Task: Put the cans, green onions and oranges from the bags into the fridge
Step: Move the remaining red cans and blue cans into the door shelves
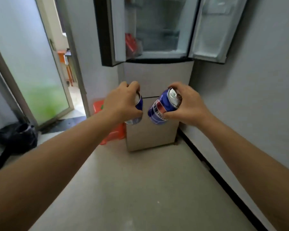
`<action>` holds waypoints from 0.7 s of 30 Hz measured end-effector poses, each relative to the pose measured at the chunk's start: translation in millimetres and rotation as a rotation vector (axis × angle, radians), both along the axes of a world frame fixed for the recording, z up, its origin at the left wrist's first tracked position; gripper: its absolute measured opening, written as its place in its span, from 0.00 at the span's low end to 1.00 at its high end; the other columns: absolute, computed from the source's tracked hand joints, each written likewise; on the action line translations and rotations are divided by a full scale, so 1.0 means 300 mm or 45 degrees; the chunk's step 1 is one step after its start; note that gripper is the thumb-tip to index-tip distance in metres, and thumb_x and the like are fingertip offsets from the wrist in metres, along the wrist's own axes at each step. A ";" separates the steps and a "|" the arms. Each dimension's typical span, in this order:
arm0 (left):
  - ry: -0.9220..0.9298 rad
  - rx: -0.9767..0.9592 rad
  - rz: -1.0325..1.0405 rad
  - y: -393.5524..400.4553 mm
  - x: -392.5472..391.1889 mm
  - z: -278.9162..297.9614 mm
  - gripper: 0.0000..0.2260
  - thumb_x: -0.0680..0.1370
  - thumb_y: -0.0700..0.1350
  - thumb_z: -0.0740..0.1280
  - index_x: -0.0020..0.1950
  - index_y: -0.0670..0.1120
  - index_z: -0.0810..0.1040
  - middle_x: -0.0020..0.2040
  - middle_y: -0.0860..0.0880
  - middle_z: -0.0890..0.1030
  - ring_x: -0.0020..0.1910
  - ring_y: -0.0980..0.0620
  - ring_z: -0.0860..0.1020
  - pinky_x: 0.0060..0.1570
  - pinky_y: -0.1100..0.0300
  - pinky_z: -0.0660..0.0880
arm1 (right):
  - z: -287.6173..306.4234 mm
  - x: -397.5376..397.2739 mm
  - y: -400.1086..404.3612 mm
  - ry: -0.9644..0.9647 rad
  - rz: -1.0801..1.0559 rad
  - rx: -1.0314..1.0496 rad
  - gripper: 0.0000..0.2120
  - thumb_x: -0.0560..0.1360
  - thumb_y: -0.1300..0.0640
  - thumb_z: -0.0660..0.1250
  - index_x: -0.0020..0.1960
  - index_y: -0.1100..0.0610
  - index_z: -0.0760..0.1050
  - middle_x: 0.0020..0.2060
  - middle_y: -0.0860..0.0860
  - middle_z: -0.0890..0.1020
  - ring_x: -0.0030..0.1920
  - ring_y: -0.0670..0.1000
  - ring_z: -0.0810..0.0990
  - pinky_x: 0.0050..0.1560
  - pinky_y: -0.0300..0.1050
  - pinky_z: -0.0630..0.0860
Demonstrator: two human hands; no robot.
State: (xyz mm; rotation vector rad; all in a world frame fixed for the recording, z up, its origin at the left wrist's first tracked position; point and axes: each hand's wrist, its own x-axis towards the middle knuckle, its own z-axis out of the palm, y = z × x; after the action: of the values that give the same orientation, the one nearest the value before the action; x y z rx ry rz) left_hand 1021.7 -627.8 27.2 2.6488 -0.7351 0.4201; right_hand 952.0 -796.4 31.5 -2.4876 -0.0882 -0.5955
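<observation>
two blue cans held apart: left hand (122,101) grips left can (137,107), right hand (188,105) grips right can (162,107); fridge (157,39) far, doors open.

Both arms reach forward toward the fridge (157,77), whose two upper doors stand open at the far end of the floor. The left hand (122,102) grips a blue can (138,104) from above, mostly hiding it, and the right hand (188,105) holds a second blue can (162,107) tilted, silver top showing. An orange bag (113,130) lies left of the fridge; a black bag (17,135) sits far left by the glass door (32,64).
</observation>
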 end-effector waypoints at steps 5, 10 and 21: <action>-0.211 -0.117 -0.120 -0.336 0.171 0.260 0.28 0.67 0.46 0.75 0.63 0.46 0.67 0.60 0.44 0.72 0.58 0.41 0.74 0.54 0.49 0.76 | 0.246 0.109 -0.350 -0.236 -0.170 -0.028 0.30 0.61 0.60 0.77 0.60 0.58 0.70 0.49 0.49 0.72 0.50 0.50 0.73 0.50 0.40 0.71; -0.323 -0.242 -0.236 -0.669 0.447 0.474 0.28 0.67 0.45 0.75 0.63 0.46 0.68 0.62 0.44 0.69 0.58 0.41 0.74 0.54 0.50 0.75 | 0.455 0.340 -0.691 -0.383 -0.264 -0.137 0.31 0.61 0.62 0.77 0.61 0.58 0.70 0.49 0.49 0.73 0.50 0.50 0.73 0.48 0.39 0.69; -0.500 -0.641 -0.401 -1.452 1.064 0.756 0.33 0.67 0.44 0.76 0.68 0.48 0.67 0.66 0.44 0.66 0.61 0.42 0.72 0.58 0.53 0.73 | 0.739 0.971 -1.398 -0.827 -0.378 -0.069 0.37 0.63 0.62 0.76 0.68 0.55 0.64 0.63 0.55 0.72 0.60 0.52 0.72 0.54 0.37 0.67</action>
State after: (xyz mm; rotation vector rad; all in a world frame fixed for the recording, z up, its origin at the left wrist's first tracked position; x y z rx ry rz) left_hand 1341.0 -1063.5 254.1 1.9621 -0.9899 0.9123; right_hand 1243.4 -1215.9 253.2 -2.2731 0.0198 -1.5235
